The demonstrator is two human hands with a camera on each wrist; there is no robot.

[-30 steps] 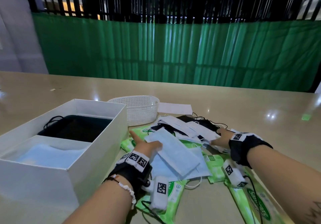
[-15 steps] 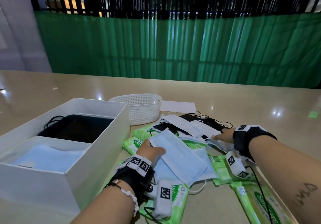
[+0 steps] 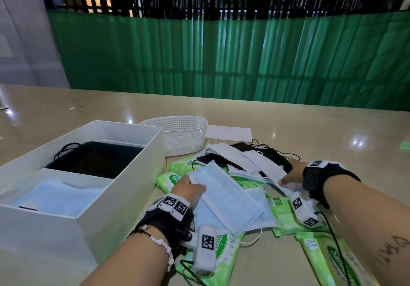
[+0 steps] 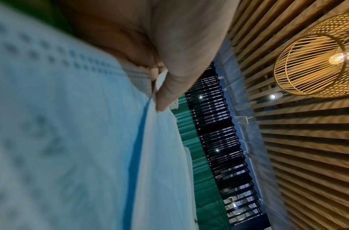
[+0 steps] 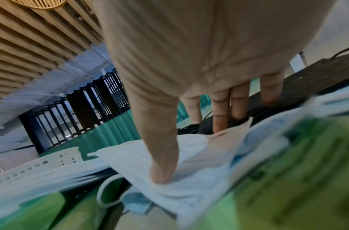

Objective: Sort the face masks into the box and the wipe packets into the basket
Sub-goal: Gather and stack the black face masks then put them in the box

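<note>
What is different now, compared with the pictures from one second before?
The left hand closed on the blue mask and is lifting its near end off the pile. The right hand still presses the white masks. Box, basket and wipe packets stayed.

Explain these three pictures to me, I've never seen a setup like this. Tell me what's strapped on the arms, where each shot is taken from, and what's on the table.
No robot here: a person wears cameras on the head and both wrists. The wide picture is from the head; the two close ones look along each hand.

On the table stand a divided white box holding black and blue masks, and a white basket. Beside them is a heap of face masks lying over green wipe packets.

The left hand pinches a blue face mask at its edge, thumb on top, as the left wrist view shows. The right hand rests with straight fingers on the white masks.
</note>
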